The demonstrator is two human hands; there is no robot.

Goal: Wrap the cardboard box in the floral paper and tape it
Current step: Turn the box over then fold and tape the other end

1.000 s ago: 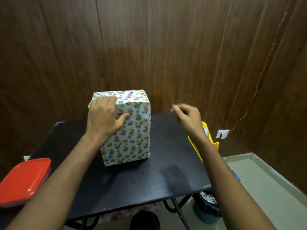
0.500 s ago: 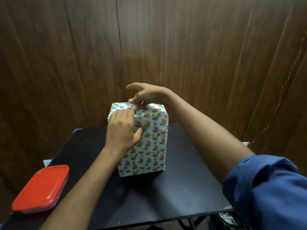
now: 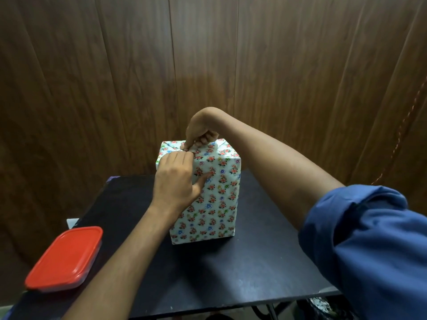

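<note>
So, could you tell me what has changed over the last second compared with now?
The right hand swung in from beside the wrapped box to its top, where its curled fingers now press or pinch at the folded paper; what they hold is too small to tell. The left hand stayed on the box's upper left, the box upright, the red-lidded container in place.

Left hand (image 3: 176, 179) splayed flat, right hand (image 3: 200, 135) curled (fingertips pinching)
</note>
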